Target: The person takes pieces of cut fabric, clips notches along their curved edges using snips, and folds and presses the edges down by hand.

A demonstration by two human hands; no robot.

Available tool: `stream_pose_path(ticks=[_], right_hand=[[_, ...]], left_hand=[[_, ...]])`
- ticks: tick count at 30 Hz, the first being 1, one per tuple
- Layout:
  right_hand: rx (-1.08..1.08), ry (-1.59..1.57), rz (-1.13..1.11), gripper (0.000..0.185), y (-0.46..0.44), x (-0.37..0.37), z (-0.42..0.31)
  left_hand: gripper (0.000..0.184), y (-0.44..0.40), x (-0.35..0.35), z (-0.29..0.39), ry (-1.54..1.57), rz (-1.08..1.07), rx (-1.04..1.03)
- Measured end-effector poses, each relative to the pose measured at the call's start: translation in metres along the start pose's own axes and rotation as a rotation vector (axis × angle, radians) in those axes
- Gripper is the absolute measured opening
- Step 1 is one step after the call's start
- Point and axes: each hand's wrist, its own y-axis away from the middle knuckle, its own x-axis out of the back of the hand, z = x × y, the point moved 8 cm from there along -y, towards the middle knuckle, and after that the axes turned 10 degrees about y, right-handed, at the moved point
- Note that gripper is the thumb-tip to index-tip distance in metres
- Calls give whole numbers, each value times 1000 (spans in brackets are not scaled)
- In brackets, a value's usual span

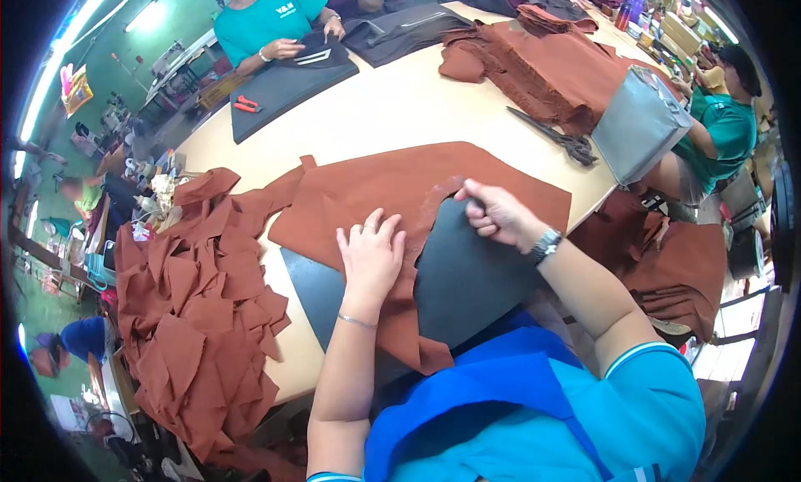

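My left hand (371,253) lies palm down on a reddish-brown sheet of fabric (375,182), fingers spread. At the curved edge of that sheet, my right hand (496,211) is closed around a small dark object (476,203), mostly hidden by the fingers. Pale marks run over the fabric just left of it. Under the sheet lies a dark flat board (471,273), bare below my right hand and at the lower left. A strip of the fabric hangs down between my forearms.
Brown scraps (188,332) are heaped at left. Large scissors (555,136) and a grey metal box (641,123) lie at right, near stacked brown fabric (542,65). Across the table (384,107), a person handles dark pieces beside a red tool (247,104). Another person sits at right.
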Motion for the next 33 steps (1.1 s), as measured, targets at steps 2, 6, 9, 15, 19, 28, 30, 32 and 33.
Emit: stream_pose_path(ticks=[2,6,9,15,19,28,30,32,33], right_hand=[[170,276,184,36,7,35,-30],[365,1298,761,36,9,124,-94],[349,1521,742,33,-8,176,-89],[955,1349,678,38,37,56,-99],[800,1584,385,48,63,-31,-45],[423,1287,77,34,52,7,-48],[619,1412,34,33,59,5,-70],[505,1413,-3,29,67,-2,-85],[563,1433,-33,28,71,-10,-93]], left_hand=[[40,16,8,1,-203,-135,156],[30,42,7,27,-275,-898,206],[46,20,16,36,-146,-802,-103],[99,-16,-7,-51,-58,-593,167],[94,-3,1,-88,-130,-343,417],[82,91,41,-87,44,-450,340],[86,94,57,-81,-101,-515,390],[89,84,67,-76,-385,-593,417],[93,64,68,-52,-339,-487,262]])
